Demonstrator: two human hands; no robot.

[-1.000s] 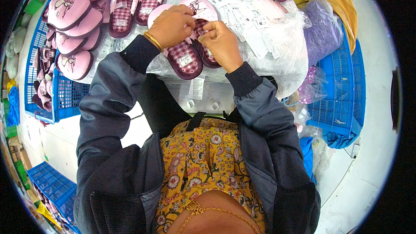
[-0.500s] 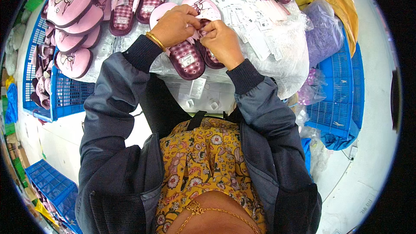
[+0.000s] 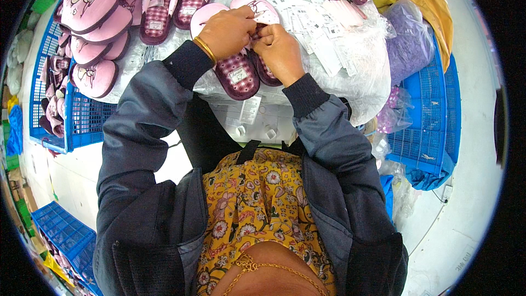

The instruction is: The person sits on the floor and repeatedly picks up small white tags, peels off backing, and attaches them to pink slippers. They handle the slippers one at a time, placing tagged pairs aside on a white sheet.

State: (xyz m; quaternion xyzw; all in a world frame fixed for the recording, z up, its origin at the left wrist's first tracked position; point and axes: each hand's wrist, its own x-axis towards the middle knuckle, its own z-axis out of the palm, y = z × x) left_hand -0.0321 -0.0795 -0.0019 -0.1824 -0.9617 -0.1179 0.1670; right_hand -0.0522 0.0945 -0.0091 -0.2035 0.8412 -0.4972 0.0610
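A pair of pink slippers with dark plum soles and checked insoles lies on the table in front of me, toes away. My left hand (image 3: pixel 226 32) is bent over the left slipper (image 3: pixel 237 77), its fingers curled at the inner edge of the upper. Close beside it, my right hand (image 3: pixel 278 52) pinches at the opening of the right slipper (image 3: pixel 258 9). The fingertips of both hands meet between the two uppers. Whatever small thing they grip there is hidden behind the fingers.
Stacked pink slippers (image 3: pixel 90 11) and another pair (image 3: pixel 155 19) stand at the left. Paper tags (image 3: pixel 312 19) spread over the plastic-covered table (image 3: pixel 361 77) to the right. Blue crates (image 3: pixel 90 118) flank the table, with a purple bundle (image 3: pixel 408 38) at the right one.
My left hand has shifted slightly right and turned over the slipper, its fingers closer to my right hand. The right hand has turned a little and drawn slightly left. The slippers have barely moved.
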